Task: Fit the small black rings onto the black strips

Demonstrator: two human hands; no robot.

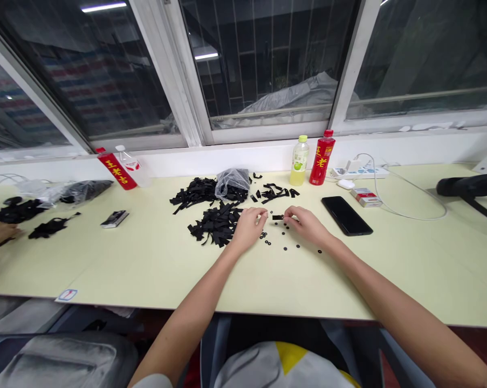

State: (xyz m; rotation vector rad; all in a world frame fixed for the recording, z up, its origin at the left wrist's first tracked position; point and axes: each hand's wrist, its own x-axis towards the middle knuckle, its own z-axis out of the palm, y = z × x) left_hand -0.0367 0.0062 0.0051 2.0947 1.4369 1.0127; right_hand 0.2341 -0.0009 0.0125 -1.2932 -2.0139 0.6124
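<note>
A short black strip (278,217) sits between the left hand (248,229) and right hand (306,225), which are close but apart, its grip unclear, with small black rings (286,237) scattered just below on the pale table (146,269).
</note>
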